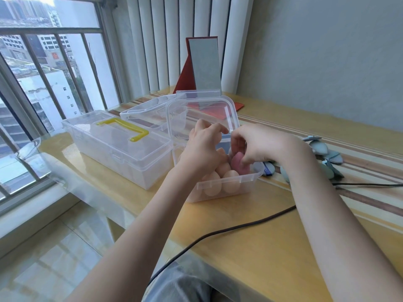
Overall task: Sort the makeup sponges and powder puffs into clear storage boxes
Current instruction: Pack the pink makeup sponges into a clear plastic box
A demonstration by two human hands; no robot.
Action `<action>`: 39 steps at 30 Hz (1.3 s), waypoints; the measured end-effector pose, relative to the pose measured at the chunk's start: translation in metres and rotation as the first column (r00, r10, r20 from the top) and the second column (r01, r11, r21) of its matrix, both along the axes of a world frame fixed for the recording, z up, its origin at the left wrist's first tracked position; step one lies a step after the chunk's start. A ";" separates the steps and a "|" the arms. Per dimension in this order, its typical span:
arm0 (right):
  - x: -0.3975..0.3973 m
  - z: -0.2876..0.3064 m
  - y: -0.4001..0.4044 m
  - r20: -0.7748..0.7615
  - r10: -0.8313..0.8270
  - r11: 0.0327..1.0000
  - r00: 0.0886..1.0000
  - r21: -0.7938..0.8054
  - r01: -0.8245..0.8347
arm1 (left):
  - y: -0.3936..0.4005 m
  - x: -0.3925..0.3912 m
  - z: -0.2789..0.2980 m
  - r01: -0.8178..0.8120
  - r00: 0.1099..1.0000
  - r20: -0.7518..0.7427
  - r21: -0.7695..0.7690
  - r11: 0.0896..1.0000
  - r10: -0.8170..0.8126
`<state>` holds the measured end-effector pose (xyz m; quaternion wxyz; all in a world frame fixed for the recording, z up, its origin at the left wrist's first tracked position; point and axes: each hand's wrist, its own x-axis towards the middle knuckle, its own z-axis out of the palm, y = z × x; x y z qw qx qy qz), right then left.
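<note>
A small clear storage box (220, 185) stands open in the middle of the table, its lid (200, 110) raised behind it. Several beige egg-shaped makeup sponges (230, 180) lie inside. My right hand (259, 144) hovers over the box, fingers pinched on a pink sponge (238, 164) at the box's right side. My left hand (202, 147) reaches into the box beside it, fingers curled among the beige sponges; whether it grips one is hidden. Several blue-grey powder puffs (319, 147) lie on the table to the right of the box.
A larger closed clear box with a yellow handle (122, 127) sits to the left, and another clear lid (150, 110) lies behind it. A red-backed standing mirror (204, 64) is at the back. A dark cable (239, 227) crosses the table's front. The table's left edge (72, 188) is near the window.
</note>
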<state>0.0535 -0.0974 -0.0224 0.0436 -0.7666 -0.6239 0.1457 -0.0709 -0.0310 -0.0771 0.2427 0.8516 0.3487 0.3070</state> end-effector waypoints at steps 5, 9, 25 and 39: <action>-0.001 -0.010 0.001 0.091 -0.065 0.995 0.994 0.082 0.058 | 0.001 0.001 -0.001 -0.010 1.000 0.002 0.000 1.000 0.010; -0.005 -0.018 0.003 0.167 -0.048 0.998 0.985 0.048 0.040 | -0.002 0.000 0.001 0.036 0.999 0.039 -0.022 0.999 -0.035; 0.021 0.001 0.003 -0.638 0.055 0.965 0.768 0.233 0.125 | -0.002 0.000 0.004 0.214 0.925 0.300 0.101 0.972 -0.235; 0.044 0.017 -0.019 -0.629 0.101 0.991 0.771 0.131 -0.023 | -0.006 0.002 0.001 0.245 0.969 -0.030 -0.018 0.969 -0.245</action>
